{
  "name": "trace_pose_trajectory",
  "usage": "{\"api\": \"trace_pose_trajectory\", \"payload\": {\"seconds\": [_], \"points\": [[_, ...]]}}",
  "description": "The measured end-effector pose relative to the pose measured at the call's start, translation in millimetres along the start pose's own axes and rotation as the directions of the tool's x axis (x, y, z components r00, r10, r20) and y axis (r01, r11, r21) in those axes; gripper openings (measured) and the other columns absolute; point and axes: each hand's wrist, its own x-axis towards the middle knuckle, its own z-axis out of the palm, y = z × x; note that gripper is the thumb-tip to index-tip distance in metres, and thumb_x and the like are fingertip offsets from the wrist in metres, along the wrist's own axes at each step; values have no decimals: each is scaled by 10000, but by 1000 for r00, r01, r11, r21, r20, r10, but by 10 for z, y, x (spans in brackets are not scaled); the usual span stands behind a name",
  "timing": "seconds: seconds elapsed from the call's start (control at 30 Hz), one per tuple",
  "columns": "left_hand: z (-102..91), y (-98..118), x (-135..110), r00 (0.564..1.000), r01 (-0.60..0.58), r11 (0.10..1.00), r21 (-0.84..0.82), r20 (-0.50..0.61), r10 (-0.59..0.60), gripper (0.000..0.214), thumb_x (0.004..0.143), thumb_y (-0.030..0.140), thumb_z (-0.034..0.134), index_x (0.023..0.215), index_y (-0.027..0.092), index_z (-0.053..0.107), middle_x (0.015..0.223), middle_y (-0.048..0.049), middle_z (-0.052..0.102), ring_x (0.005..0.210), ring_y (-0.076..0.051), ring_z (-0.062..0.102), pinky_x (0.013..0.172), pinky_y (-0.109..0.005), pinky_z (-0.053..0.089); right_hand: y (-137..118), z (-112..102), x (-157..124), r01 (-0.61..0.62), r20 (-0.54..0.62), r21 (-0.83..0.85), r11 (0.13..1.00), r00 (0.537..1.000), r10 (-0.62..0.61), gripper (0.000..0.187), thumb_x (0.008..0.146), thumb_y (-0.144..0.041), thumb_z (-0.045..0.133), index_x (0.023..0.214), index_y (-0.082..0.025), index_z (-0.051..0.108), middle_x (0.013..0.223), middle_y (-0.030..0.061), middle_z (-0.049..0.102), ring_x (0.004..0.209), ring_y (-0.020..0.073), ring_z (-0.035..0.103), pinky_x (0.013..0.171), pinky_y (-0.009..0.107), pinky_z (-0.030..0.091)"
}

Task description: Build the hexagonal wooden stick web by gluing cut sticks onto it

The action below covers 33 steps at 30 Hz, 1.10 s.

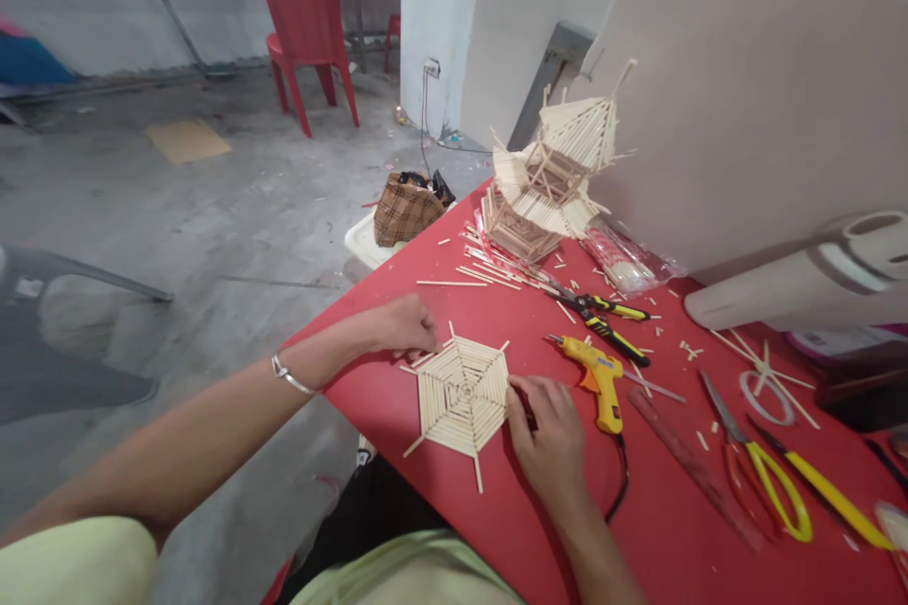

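A six-sided web-like panel of thin wooden sticks lies flat on the red table, with stick ends jutting from its corners. My left hand is closed, fingers curled down at the panel's upper left edge; whatever they may hold is hidden. Thumb and fingers of my right hand grip the panel's right edge. Just beyond that hand lies a yellow glue gun, its nozzle pointing left. Black-and-yellow cutters rest above the glue gun.
A tiered stick model stands at the table's far corner, loose sticks near it. Scissors, a tape roll and a yellow-handled tool lie right. The glue gun's cord runs beside my right forearm.
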Motion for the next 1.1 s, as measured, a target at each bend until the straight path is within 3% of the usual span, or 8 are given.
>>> {"api": "trace_pose_trajectory", "payload": {"seconds": [1.1], "points": [[-13,26,-40,1000,-21,999,-35,21,21,141,692,212,625,570,146,656,480,-8,591,412,-93,476,413,-226,340,-11,-19,21,-26,2,23,999,1000,25,166,999,-250,519,1054,-208,670,943,65,661,897,216,555,820,374,454]]}}
